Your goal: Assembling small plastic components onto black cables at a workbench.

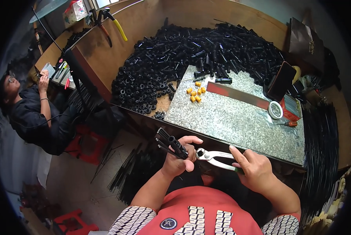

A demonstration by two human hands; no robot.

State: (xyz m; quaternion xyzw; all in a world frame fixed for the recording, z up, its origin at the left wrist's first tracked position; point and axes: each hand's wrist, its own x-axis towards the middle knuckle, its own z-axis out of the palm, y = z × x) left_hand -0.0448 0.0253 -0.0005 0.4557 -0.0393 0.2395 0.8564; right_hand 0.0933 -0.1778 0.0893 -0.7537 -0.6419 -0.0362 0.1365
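Black thin rods and a thicker ribbed black tube [178, 146] form a small bundle in my left hand [174, 163], their ends pointing up and left. My left fingers are wrapped round the bundle, with the index finger stretched to the right. My right hand [254, 170] grips a silver pair of pincers [218, 158] by the handles, one of which shows green. Its index finger is extended along the handle. The pincers' rounded jaws lie close beside my left fingertips. Whether they touch the bundle, I cannot tell.
A speckled board [207, 113] ahead holds yellow fittings [193, 99], a metal strip [238, 95], a white dish [275, 110] and a phone [281, 81]. Black parts [207, 43] are heaped behind it. Long black rods [320, 145] stand at right. Another person [38, 113] sits at left.
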